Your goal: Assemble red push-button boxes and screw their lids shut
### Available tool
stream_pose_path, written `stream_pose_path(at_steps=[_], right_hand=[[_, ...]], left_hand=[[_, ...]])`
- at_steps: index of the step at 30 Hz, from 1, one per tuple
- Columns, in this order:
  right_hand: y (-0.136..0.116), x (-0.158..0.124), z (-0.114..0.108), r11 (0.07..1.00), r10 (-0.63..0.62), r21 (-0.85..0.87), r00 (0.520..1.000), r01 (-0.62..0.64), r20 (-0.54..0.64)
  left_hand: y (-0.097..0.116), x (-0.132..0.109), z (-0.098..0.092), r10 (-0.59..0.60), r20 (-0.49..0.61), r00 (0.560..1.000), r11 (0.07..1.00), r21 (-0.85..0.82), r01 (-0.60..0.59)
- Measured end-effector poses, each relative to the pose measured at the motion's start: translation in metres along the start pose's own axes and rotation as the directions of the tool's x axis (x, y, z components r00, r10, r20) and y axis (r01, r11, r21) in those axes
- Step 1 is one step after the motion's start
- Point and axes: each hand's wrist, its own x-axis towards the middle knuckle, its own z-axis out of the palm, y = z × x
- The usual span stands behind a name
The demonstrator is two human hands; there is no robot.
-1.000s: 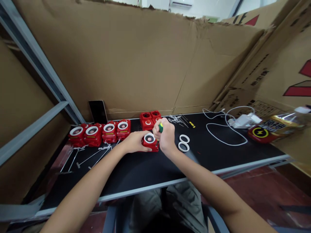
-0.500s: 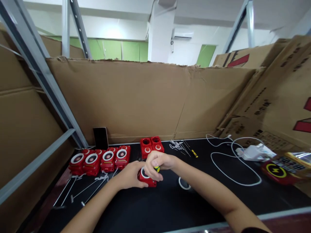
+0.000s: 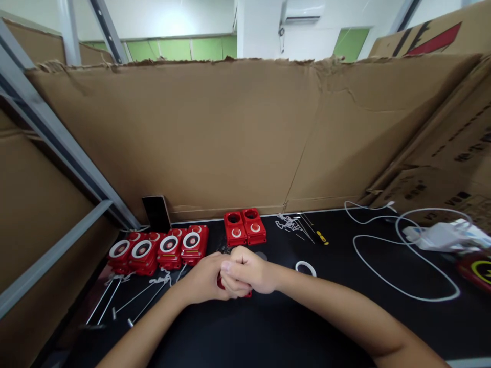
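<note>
My left hand [image 3: 205, 278] and my right hand [image 3: 247, 273] are clasped together over a small red housing [image 3: 220, 281] on the black table [image 3: 307, 317]. Only slivers of red show between the fingers. My left hand wraps the housing from the left. My right hand is curled in a fist on top of it, and the yellow-green screwdriver it held in the earlier frames is hidden. A white ring [image 3: 306, 268] lies just right of my right wrist. A row of finished red housings with white rings [image 3: 161, 250] stands to the left.
Two open red housings [image 3: 245, 227] stand behind my hands. A phone [image 3: 156, 213] leans on the cardboard wall. Thin rods with cords [image 3: 134, 299] lie at the left. Small metal parts [image 3: 293, 224] and a white cable [image 3: 402, 266] with a charger [image 3: 441, 236] lie at the right.
The camera has tilted up and shifted. My right hand has closed down over the housing, hiding the screwdriver and the housing's white ring. One loose white ring shows now instead of two.
</note>
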Motion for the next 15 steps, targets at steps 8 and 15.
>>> stream_pose_path(at_steps=[8,15], right_hand=[[0.014,-0.001,0.008,0.989,-0.138,-0.115,0.822,0.089,-0.552],[0.010,-0.003,0.002,0.982,-0.190,-0.120,0.718,0.148,-0.670]], left_hand=[[0.011,-0.004,0.014,-0.176,-0.172,0.969,0.978,0.083,0.192],[0.018,-0.008,0.028,-0.230,-0.239,0.943,0.957,0.122,0.264]])
